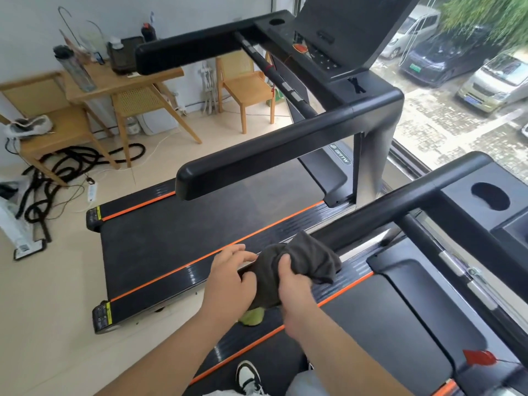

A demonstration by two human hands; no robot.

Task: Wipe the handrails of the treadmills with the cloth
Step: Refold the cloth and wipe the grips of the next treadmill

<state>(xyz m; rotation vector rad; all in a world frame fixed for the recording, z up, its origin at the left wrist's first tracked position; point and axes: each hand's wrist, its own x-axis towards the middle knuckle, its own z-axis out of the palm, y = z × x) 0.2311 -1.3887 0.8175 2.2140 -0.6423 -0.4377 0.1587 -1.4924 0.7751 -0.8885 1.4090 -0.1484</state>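
A dark grey cloth (310,261) is wrapped over the near end of the black left handrail (400,207) of the treadmill I stand on. My right hand (294,284) grips the cloth from the near side, thumb on top. My left hand (231,270) holds the cloth's left edge at the rail's end, its fingers lying partly over it. A green piece (251,317) shows under the cloth below my left hand. The neighbouring treadmill's two black handrails (271,155) (188,52) stand bare further off.
The second treadmill's belt (177,238) lies to the left. Wooden table (123,81) with bottles, wooden chairs (245,84), black ropes (57,172) and a power strip (92,192) fill the floor behind. A window on the right overlooks parked cars. My shoe (248,377) is below.
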